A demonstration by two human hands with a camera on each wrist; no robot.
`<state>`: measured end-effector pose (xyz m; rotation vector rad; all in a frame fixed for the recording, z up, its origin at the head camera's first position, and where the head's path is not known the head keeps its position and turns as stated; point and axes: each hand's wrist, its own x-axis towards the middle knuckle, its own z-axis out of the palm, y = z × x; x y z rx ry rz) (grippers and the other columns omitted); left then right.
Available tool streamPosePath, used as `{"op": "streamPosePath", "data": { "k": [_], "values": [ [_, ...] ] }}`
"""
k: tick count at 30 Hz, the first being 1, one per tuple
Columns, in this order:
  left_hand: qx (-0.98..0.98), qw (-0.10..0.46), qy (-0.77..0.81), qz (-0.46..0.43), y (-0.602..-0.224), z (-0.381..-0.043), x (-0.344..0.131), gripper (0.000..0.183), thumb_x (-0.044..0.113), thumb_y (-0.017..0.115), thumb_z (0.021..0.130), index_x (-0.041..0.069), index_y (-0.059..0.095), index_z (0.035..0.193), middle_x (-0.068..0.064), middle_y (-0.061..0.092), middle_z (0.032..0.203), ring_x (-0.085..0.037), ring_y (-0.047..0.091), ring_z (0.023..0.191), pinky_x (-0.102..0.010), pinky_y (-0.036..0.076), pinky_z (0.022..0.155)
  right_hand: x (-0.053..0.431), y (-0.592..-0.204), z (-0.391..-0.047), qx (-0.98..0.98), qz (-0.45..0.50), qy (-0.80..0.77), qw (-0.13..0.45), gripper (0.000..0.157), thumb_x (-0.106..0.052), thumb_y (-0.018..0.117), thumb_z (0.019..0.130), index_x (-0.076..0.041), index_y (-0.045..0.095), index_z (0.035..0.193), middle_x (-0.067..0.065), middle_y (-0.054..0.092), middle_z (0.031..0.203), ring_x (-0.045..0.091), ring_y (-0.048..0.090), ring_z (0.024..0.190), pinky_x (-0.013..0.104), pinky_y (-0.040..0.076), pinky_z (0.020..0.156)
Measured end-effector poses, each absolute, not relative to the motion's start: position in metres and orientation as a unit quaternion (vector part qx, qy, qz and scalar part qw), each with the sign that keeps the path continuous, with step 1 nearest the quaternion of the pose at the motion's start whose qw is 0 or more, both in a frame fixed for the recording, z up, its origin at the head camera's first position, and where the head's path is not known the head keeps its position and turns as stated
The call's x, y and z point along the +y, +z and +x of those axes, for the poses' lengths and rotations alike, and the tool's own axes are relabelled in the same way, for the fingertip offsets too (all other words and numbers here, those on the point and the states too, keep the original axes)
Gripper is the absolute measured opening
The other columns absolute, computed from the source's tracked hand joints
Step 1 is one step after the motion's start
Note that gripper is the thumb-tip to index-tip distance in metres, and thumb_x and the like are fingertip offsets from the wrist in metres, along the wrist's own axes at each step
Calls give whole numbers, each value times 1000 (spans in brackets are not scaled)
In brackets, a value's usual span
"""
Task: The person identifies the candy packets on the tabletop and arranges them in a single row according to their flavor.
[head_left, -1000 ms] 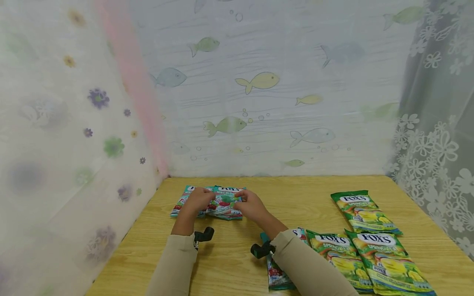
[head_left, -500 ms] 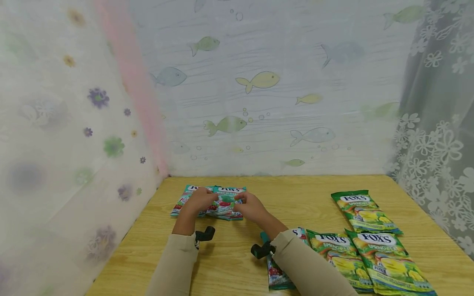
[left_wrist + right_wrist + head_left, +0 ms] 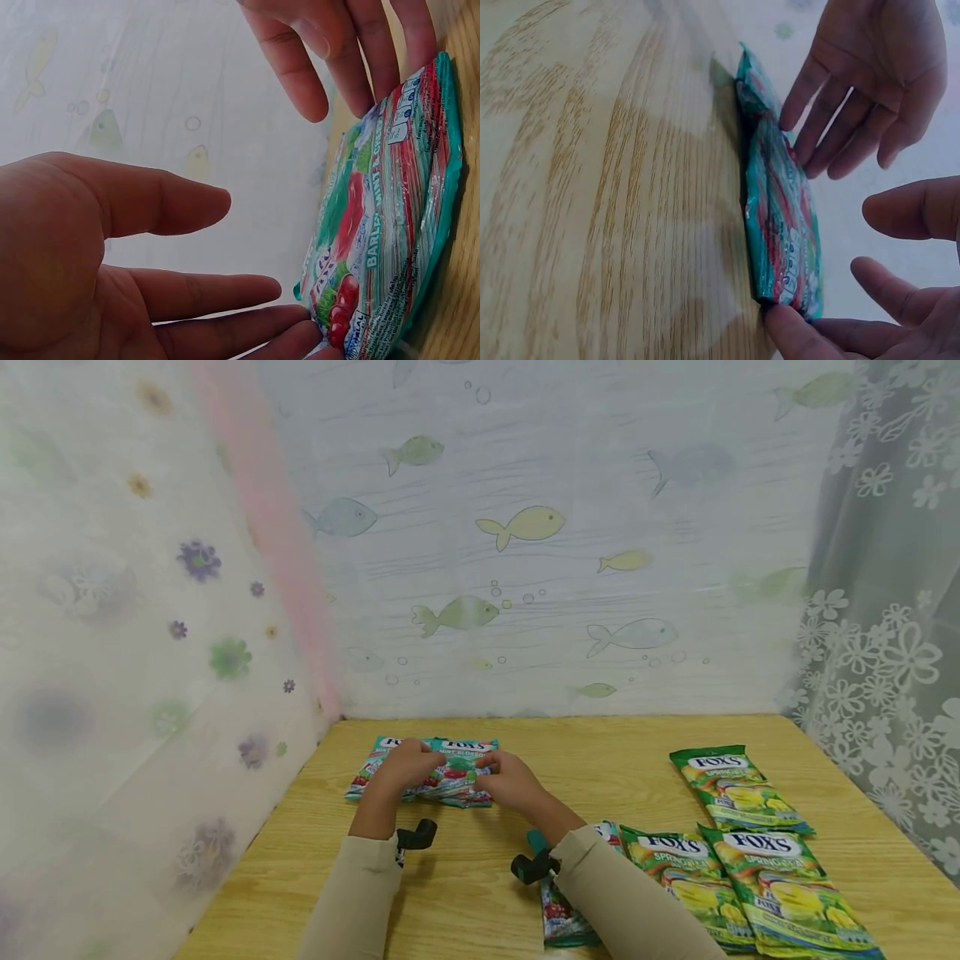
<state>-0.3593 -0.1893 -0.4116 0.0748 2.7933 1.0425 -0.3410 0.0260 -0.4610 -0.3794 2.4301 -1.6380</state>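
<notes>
A teal Fox's Mint Blossom candy packet (image 3: 459,789) lies flat near the table's far left part. My left hand (image 3: 405,768) is over its left side, and in the left wrist view the lower fingers touch its edge while thumb and index stay off it. On the other side is my right hand (image 3: 513,781), fingers extended; in the right wrist view its lower fingertips touch the packet's end. Neither hand pinches it. Another teal Fox's packet (image 3: 365,774) lies against its left side, partly hidden behind my left hand.
A third teal packet (image 3: 558,918) lies partly under my right forearm. To the right are green-and-yellow Fox's Spring Tea packets: one (image 3: 738,793) farther back and two nearer, the left (image 3: 693,893) and the right (image 3: 798,897). A fish-patterned curtain (image 3: 525,568) hangs behind the wooden table (image 3: 465,893).
My left hand has shifted slightly right over the Mint Blossom packet. My right hand has barely moved, and the packets lie in nearly the same places.
</notes>
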Motion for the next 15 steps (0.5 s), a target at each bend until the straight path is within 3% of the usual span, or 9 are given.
{"op": "streamPosePath", "data": {
  "k": [9,15],
  "values": [
    [928,88,361,5,-412,-357,-188,43,39,61,100,17,48,66,3,35,54,-15,31,49,-37,41,56,29,-462,-339,816,-125,-556,101,45,-20,65,98,-7,58,140,14,65,122,20,53,74,38,46,67],
    [909,91,407,-7,-415,-356,-189,37,36,64,101,15,49,74,3,35,56,-14,34,50,-42,54,73,32,-462,-340,807,-120,-568,110,44,-20,65,98,-6,59,140,17,61,137,18,50,66,36,47,65]
  ]
}}
